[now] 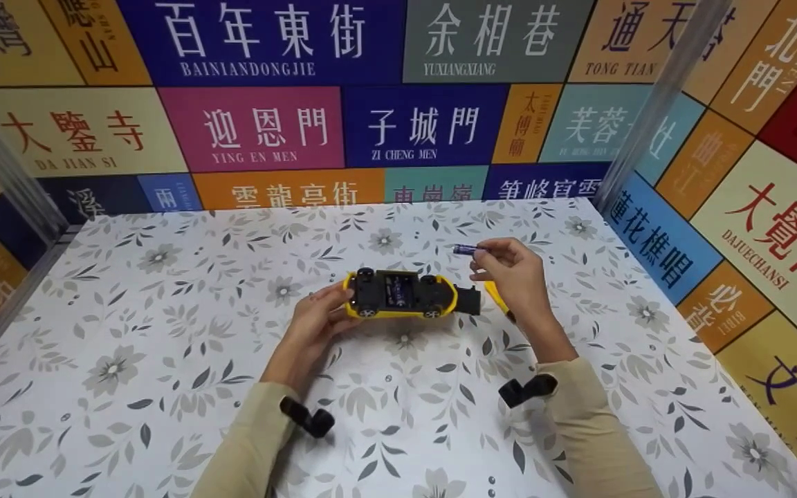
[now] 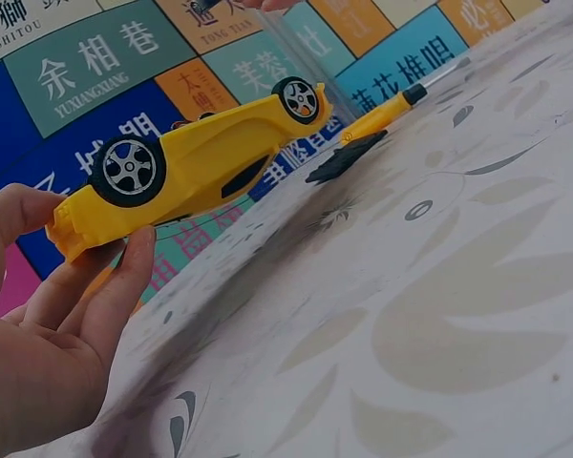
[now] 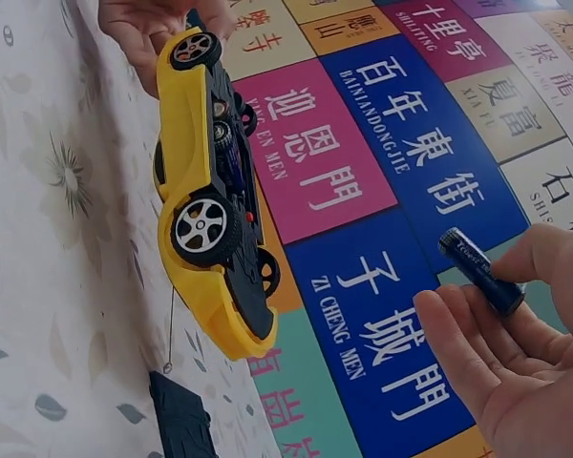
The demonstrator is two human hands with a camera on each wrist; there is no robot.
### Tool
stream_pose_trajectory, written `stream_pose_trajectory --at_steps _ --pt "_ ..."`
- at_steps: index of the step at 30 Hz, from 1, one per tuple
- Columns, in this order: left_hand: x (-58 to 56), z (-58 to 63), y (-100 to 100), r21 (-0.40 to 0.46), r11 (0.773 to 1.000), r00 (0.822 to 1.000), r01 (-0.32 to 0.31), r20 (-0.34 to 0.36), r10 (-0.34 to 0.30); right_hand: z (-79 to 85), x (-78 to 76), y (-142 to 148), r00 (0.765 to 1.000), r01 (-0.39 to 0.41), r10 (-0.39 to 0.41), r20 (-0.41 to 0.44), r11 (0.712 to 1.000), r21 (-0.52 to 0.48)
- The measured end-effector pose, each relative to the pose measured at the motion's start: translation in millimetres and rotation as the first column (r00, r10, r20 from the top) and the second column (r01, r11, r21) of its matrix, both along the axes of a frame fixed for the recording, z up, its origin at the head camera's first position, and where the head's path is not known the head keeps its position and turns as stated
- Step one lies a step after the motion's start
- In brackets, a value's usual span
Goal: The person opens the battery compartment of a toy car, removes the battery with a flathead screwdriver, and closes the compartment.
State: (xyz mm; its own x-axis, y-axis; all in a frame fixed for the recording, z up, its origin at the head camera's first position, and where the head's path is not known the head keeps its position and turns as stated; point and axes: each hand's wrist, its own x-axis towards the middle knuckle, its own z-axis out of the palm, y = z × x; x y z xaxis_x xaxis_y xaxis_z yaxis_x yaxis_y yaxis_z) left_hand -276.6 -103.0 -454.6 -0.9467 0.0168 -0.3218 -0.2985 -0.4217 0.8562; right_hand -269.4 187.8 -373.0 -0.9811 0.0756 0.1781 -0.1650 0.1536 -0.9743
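A yellow toy car (image 1: 422, 292) is turned wheels-up, its dark underside facing up. My left hand (image 1: 317, 319) grips one end, fingers and thumb around the bumper in the left wrist view. The open battery compartment (image 1: 399, 291) in the underside has battery shapes inside; how many, I cannot tell. Between thumb and fingers, my right hand (image 1: 515, 275) pinches a dark blue battery (image 3: 479, 271), held beyond the car's far end. A black battery cover (image 1: 468, 301) lies on the table just past that end.
A screwdriver with a yellow handle (image 2: 377, 118) lies beside the cover, partly hidden behind the right hand in the head view. Floral cloth covers the table (image 1: 184, 332). Panels with colourful signs (image 1: 267, 124) rise at the back and sides.
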Motion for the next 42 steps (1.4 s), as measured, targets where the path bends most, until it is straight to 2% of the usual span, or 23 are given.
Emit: stream_pose_trajectory --at_steps 3,10,18,25,32,42 --pt "1.0 0.6 -1 0.007 1.0 1.0 0.004 -0.02 -0.003 1.6 1.0 1 1.0 -0.011 0.012 0.026 0.999 -0.03" --pt "1.2 4.0 -1 0.015 1.0 1.0 0.008 -0.018 -0.008 8.9 3.5 7 0.989 -0.105 0.12 0.084 0.98 -0.167" --pt "0.1 1.3 -2 0.02 1.0 1.0 0.019 -0.016 -0.019 5.5 0.0 15 0.982 -0.112 0.141 0.127 0.97 -0.216" --pt "0.4 3.1 -2 0.038 0.999 1.0 0.015 -0.026 -0.014 -8.9 -2.9 29 0.96 -0.113 0.15 0.237 0.98 -0.161" --pt "-0.5 4.7 -3 0.016 1.0 1.0 0.002 -0.027 -0.002 -31.1 -6.6 37 0.932 -0.115 0.117 0.344 0.993 -0.027" --pt "-0.6 5.4 -4 0.021 1.0 1.0 -0.022 -0.018 0.022 -48.7 -10.9 48 0.891 -0.204 0.142 0.431 0.974 0.1"
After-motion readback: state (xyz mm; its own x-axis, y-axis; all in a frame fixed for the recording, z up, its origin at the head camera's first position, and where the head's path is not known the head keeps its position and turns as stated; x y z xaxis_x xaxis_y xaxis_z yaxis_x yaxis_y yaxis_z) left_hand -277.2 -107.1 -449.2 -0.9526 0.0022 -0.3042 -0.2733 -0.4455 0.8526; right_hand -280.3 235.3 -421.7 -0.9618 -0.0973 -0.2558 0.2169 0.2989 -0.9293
